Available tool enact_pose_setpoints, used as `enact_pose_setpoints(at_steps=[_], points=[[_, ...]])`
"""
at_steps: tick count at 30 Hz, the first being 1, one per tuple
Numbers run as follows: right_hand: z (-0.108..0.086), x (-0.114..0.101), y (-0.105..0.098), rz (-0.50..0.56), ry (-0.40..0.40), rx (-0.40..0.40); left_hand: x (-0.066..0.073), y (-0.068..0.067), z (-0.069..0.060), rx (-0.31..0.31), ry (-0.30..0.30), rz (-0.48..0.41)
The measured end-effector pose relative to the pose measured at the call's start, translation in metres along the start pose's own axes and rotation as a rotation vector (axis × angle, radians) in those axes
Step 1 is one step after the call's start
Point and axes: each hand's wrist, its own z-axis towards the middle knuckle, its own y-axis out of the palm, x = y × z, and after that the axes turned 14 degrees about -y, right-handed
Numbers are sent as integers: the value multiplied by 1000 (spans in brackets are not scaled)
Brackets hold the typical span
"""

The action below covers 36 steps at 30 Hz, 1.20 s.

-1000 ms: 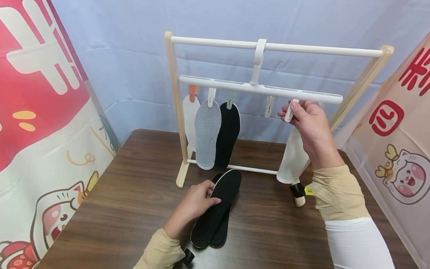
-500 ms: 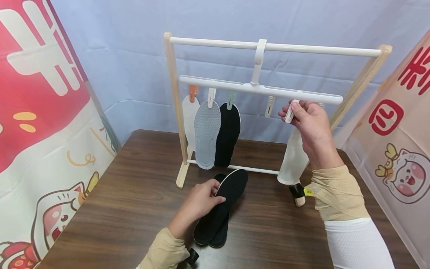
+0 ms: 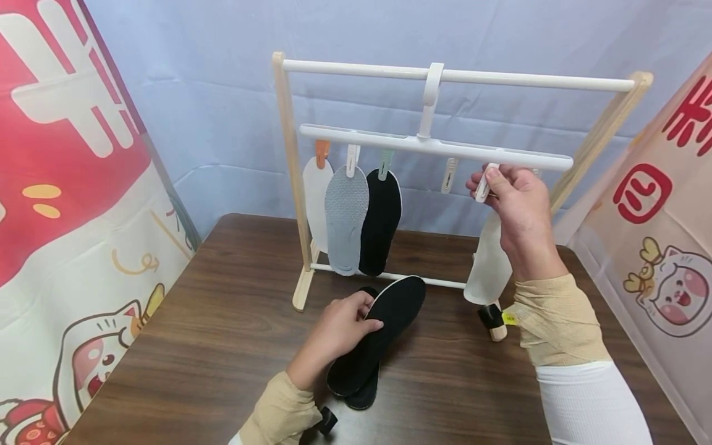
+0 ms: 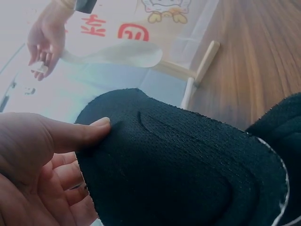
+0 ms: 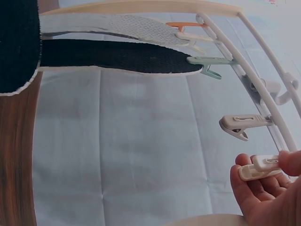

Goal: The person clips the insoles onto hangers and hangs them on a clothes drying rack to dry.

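My left hand (image 3: 345, 327) pinches a black insole (image 3: 389, 327) by its edge, thumb on top and fingers beneath. In the left wrist view the held insole (image 4: 169, 155) fills the lower middle. Under it, a second black insole (image 3: 364, 395) lies on the table, mostly covered. With thumb and fingers my right hand (image 3: 520, 201) pinches a white clothespin (image 3: 486, 183) hanging from the white hanger bar (image 3: 500, 152). The right wrist view shows nothing between that clothespin's (image 5: 264, 165) jaws. Left of it, a beige clothespin (image 3: 449, 176) hangs with nothing in it.
On the hanger's left, clips hold a white insole (image 3: 314, 204), a grey insole (image 3: 346, 222) and a black insole (image 3: 381, 222). A white insole (image 3: 488, 266) hangs at the right, behind my right wrist. The wooden rack (image 3: 290, 154) stands on the brown table (image 3: 239, 296).
The left hand has moved right and slightly up, carrying the black insole's upper end toward the right. The right hand keeps its pinch on the white clothespin, and the hanger has shifted slightly right.
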Motion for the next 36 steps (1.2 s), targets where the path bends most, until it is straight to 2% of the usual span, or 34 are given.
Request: enact_pose_setpoints(at_steps=[8, 15, 22, 29, 36], points=[[1, 4, 0, 62, -22, 25, 9, 2, 6, 11, 11, -6], [0, 4, 2, 14, -41, 69, 17, 2, 8, 27, 29, -25], [0, 5, 3, -13, -41, 66, 22, 2, 9, 26, 35, -57], [1, 6, 2, 34, -27, 56, 26, 4, 12, 13, 44, -87], [-1, 6, 2, 3, -41, 61, 37, 7, 14, 4, 59, -85]])
